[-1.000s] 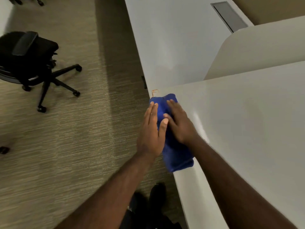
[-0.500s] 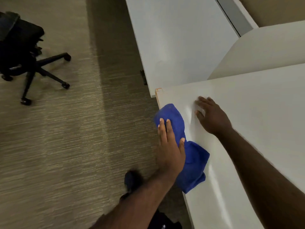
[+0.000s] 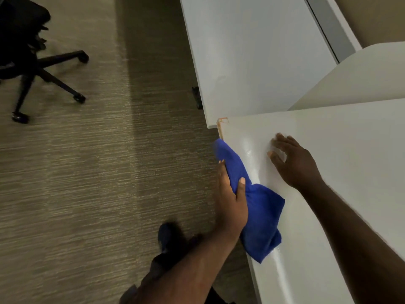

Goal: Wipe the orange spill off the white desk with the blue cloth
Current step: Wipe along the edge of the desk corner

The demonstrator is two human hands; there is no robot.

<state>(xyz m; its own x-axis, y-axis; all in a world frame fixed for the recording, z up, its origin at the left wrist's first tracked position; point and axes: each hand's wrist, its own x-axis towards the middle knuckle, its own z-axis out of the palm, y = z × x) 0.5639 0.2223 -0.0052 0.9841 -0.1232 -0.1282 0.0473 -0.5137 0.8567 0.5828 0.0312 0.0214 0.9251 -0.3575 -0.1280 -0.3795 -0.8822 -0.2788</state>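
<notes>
Cloth (image 3: 256,200), soft and limp, likely light, bunched in clenched left hand (image 3: 231,200) against surface (image 3: 328,172) edge, spill (image 3: 222,122) just beyond fingertips at corner; right hand (image 3: 293,163) released, flat on surface alongside.

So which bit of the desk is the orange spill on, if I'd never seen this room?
Start at the near white desk, the one with both hands on it, and follow its left edge away from the person to the far corner. The orange spill is the thin streak on that corner, just past the tip of the blue cloth held in the left hand. It is the only orange mark on the white surface.
</notes>
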